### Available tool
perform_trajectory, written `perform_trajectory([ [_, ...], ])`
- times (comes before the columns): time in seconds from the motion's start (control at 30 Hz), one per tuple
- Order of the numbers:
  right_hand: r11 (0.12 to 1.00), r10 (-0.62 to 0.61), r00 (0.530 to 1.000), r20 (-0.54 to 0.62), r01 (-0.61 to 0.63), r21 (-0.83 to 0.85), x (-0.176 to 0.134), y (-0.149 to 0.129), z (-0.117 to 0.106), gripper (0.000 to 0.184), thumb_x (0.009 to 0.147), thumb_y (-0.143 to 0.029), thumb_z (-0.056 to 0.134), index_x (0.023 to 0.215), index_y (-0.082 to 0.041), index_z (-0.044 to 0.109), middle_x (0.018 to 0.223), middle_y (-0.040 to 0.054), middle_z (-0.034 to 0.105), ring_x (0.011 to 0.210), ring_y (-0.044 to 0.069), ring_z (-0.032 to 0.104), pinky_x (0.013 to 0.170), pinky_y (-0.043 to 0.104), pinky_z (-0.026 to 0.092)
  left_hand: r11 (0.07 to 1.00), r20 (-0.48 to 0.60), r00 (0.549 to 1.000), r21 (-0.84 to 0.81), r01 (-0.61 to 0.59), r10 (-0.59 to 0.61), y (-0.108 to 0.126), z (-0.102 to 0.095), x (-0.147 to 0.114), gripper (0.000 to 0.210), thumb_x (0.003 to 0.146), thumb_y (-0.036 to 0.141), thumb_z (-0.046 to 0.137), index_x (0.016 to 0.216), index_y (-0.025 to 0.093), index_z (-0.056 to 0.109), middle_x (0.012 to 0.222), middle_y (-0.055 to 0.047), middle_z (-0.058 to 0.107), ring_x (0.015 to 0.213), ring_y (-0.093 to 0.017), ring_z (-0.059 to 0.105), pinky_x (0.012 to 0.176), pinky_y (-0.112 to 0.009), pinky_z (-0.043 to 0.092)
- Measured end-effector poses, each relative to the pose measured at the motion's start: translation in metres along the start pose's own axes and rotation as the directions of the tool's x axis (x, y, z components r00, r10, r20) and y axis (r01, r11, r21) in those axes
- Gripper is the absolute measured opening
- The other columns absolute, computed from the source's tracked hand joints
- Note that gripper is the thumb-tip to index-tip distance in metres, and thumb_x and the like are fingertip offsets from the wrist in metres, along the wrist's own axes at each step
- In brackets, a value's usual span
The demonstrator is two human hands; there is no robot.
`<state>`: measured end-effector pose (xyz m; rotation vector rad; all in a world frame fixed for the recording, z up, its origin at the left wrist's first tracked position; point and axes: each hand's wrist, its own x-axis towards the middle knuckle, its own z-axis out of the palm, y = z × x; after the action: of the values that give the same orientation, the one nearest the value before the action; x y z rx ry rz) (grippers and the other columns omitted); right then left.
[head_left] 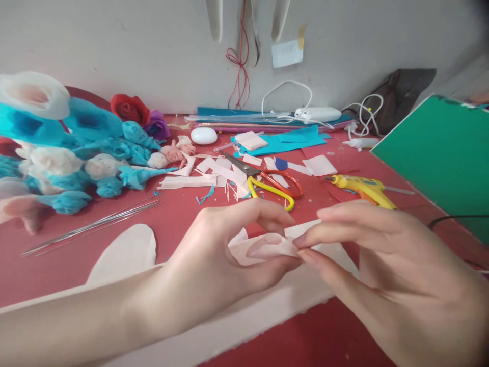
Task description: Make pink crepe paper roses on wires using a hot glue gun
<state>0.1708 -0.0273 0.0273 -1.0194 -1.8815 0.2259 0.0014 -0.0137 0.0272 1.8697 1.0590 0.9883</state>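
Both hands meet right of centre on a small pale paper piece point(267, 245): the right hand point(385, 260) has thumb and fingertips pinched on its right end, while the left hand point(214, 255) curls round it, holding it between thumb and fingers, though that grip is partly hidden. The piece is already curled into a shallow cup and joined to nothing visible, so the shaping looks under way and any attaching not yet done. Beneath the hands, a long pale sheet point(244, 316) crosses the lower frame, and a rounded pale piece point(126, 252) lies at lower left, neither of them rolled. Just beyond the hands, scissors point(275, 192) with yellow and orange handles lie among paper scraps point(229, 176), and a yellow glue gun point(361, 187) sits right of centre; these crowd the tabletop point(183, 211) behind the work but do not block the grip. Thin metal rods point(95, 227) lie at left, below a heap of paper flowers point(103, 168) that look largely formed. Farther out are blue paper point(294, 140) and a white cable point(286, 84) at upper centre, and a green board point(439, 158) hems in the right edge.
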Motion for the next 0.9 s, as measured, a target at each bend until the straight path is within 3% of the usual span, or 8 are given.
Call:
perform_trajectory([
  [0.13,1.0,-0.018,1.0,0.002,0.018,0.008,0.0,-0.001,-0.001,0.018,0.074,-0.007,0.062,0.087,-0.018,0.059,0.089,-0.0028,0.058,0.079,0.006,0.057,0.085,0.015,0.046,0.998,0.017,0.998,-0.002,0.056,-0.056,0.002,0.0,0.002,0.015,0.073,0.02,0.062,0.087,0.02,0.056,0.078,0.007,0.065,0.072,-0.006,0.062,0.066,-0.012,0.048],
  [0.3,0.989,0.144,0.985,-0.094,-0.147,-0.032,0.006,0.004,-0.01,0.015,0.074,-0.015,0.065,0.087,-0.023,0.06,0.088,-0.0052,0.059,0.075,0.003,0.056,0.07,0.006,0.048,0.996,-0.016,0.996,-0.033,0.087,-0.087,-0.001,0.001,0.001,0.017,0.07,0.02,0.065,0.085,0.021,0.058,0.078,0.006,0.065,0.072,-0.008,0.062,0.068,-0.015,0.047],
  [0.43,0.958,0.285,0.958,-0.018,-0.284,0.049,0.016,0.019,-0.017,0.007,0.075,-0.024,0.066,0.08,-0.024,0.063,0.087,-0.007,0.061,0.076,0.003,0.06,0.063,0.0,0.047,0.992,-0.029,0.997,-0.101,0.073,-0.076,-0.008,0.002,0.0,0.018,0.07,0.021,0.067,0.086,0.022,0.058,0.082,0.006,0.064,0.078,-0.008,0.061,0.074,-0.017,0.047],
  [0.53,0.886,0.418,0.905,0.076,-0.425,0.184,0.023,0.036,-0.015,0.015,0.072,-0.031,0.069,0.084,-0.023,0.063,0.091,-0.0027,0.063,0.079,0.01,0.062,0.061,0.007,0.051,0.99,-0.024,0.995,-0.104,0.093,-0.096,-0.016,0.005,-0.001,0.016,0.071,0.022,0.066,0.085,0.021,0.058,0.082,0.003,0.064,0.079,-0.011,0.061,0.076,-0.02,0.046],
  [0.63,0.836,0.48,0.863,0.158,-0.504,0.218,0.028,0.049,-0.009,0.02,0.067,-0.032,0.072,0.08,-0.019,0.063,0.09,0.0011,0.064,0.077,0.012,0.063,0.06,0.01,0.051,0.988,-0.003,0.991,-0.081,0.132,-0.133,-0.024,0.008,-0.001,0.013,0.072,0.023,0.064,0.083,0.02,0.058,0.081,0.002,0.064,0.079,-0.013,0.061,0.076,-0.024,0.046],
  [0.73,0.835,0.493,0.85,0.184,-0.522,0.174,0.031,0.055,-0.006,0.022,0.065,-0.027,0.073,0.08,-0.018,0.061,0.078,0.0001,0.064,0.071,0.009,0.062,0.061,0.008,0.049,0.975,0.028,0.978,-0.081,0.206,-0.205,-0.03,0.009,-0.001,0.015,0.072,0.025,0.063,0.086,0.021,0.058,0.086,0.001,0.065,0.085,-0.016,0.062,0.076,-0.027,0.047],
  [0.9,0.88,0.445,0.881,0.158,-0.463,0.107,0.032,0.053,-0.004,0.023,0.063,-0.026,0.073,0.08,-0.017,0.06,0.071,-0.0019,0.064,0.066,0.007,0.061,0.059,0.005,0.047,0.967,0.036,0.97,-0.085,0.242,-0.24,-0.032,0.009,-0.002,0.015,0.072,0.026,0.062,0.086,0.023,0.058,0.086,0.001,0.064,0.087,-0.017,0.06,0.075,-0.028,0.047],
])
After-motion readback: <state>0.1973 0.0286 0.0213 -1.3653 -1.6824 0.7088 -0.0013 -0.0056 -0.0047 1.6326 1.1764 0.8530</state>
